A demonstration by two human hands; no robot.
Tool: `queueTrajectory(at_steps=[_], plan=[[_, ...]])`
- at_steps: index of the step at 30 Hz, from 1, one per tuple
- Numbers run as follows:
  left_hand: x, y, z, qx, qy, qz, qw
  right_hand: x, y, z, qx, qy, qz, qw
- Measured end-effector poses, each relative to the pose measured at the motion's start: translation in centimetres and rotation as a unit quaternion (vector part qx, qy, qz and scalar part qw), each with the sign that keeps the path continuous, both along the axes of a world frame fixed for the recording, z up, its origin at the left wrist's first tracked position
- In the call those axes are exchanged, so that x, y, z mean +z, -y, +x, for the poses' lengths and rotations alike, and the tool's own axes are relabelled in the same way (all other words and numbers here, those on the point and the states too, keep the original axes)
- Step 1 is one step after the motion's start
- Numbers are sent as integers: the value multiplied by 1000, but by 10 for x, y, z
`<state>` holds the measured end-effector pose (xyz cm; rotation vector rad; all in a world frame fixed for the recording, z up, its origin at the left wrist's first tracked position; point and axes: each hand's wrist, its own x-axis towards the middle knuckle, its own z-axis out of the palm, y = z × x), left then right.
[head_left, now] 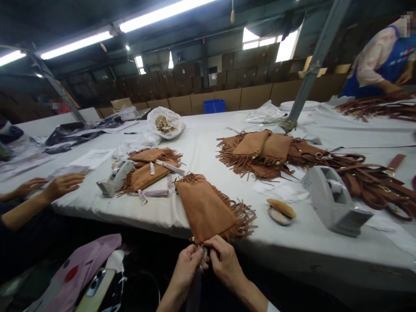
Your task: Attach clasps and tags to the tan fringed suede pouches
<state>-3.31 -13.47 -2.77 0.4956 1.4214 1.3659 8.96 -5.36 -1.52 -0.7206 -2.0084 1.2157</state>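
A tan suede fringed bag (pixel 206 208) lies at the table's front edge, its fringe to the right and a brass-coloured zip end towards me. Just below that corner, my left hand (pixel 186 268) pinches a strap wrapped in thin pale film (pixel 194 290), which hangs down past the edge. My right hand (pixel 225 262) is closed too, its fingertips on the same wrapped part and its knuckles close to the bag's lower edge. The exact grip between the fingertips is partly hidden. More fringed bags with wrapped straps (pixel 151 175) lie to the left.
Grey tape dispensers stand left (pixel 114 178) and right (pixel 334 201). A pile of fringed bags (pixel 263 149) and brown straps (pixel 377 184) fills the right side. A co-worker's hands (pixel 63 186) are at the left; another person in a blue apron (pixel 386 60) works far right.
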Motion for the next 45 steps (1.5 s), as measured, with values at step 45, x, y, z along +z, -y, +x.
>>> queueTrajectory(at_steps=[45], plan=[[7,37,3,117,-52,-15,992,-5,13,-44,82,-40,-492,866]])
